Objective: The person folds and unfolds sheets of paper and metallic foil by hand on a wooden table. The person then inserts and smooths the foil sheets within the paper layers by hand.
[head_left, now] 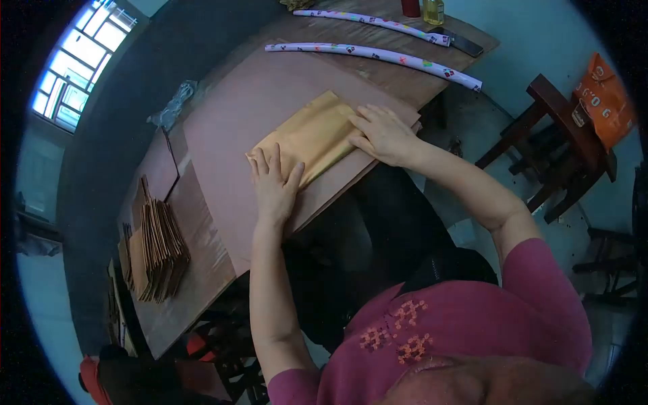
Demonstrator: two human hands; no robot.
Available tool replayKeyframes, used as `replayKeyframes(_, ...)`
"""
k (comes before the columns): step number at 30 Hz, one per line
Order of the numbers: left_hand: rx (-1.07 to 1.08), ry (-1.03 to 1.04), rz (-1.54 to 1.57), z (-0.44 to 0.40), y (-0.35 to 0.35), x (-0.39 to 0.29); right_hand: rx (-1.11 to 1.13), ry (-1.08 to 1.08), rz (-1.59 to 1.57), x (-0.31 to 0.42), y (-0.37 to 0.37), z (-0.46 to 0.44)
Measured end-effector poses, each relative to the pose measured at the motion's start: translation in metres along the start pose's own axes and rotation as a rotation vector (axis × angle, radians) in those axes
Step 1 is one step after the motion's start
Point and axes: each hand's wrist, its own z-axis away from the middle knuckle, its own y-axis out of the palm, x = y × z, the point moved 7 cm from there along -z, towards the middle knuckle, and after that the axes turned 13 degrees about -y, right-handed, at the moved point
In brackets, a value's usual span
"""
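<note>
A flat golden-yellow folded paper packet (312, 135) lies slantwise on a large pinkish-brown sheet (223, 121) on the table. My left hand (275, 185) rests on the packet's near left end, fingers spread. At its right end, my right hand (385, 135) lies with stretched fingers on the paper and the thumb apart near the lower edge. Neither hand is closed round anything. Parts of the packet's two ends are hidden under my fingers.
Two long patterned rolls (378, 54) lie along the table's far side, near a bottle (433, 12) and a dark flat blade-like tool (464, 44). A stack of folded brown cardboard (160, 253) stands at left. A wooden stool (567, 128) with an orange bag (605, 101) is at right.
</note>
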Motion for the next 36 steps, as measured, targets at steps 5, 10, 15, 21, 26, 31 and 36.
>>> replayKeyframes(5, 0.030, -0.276, 0.196, -0.016, -0.014, 0.024, -0.037, 0.013, -0.029, -0.001, 0.000, 0.002)
replayKeyframes(10, 0.073, -0.287, 0.251, -0.030, -0.002, 0.028, -0.158, -0.020, -0.010, -0.003, 0.003, 0.003)
replayKeyframes(15, -0.059, -0.304, 0.247, -0.043, 0.007, 0.043, -0.183, -0.054, 0.028, -0.002, 0.001, 0.007)
replayKeyframes(21, -0.005, -0.282, 0.151, -0.059, 0.013, 0.060, -0.107, -0.034, -0.065, -0.003, -0.005, 0.001)
replayKeyframes(26, 0.031, -0.314, -0.027, -0.050, -0.009, 0.033, -0.102, -0.022, -0.033, -0.005, -0.003, 0.000)
replayKeyframes(31, -0.039, 0.008, -0.099, -0.028, -0.015, 0.002, -0.112, -0.047, 0.029, -0.007, -0.001, 0.002)
replayKeyframes(36, 0.228, 0.095, -0.023, -0.012, 0.010, 0.004, -0.037, -0.018, -0.022, -0.001, -0.004, 0.002)
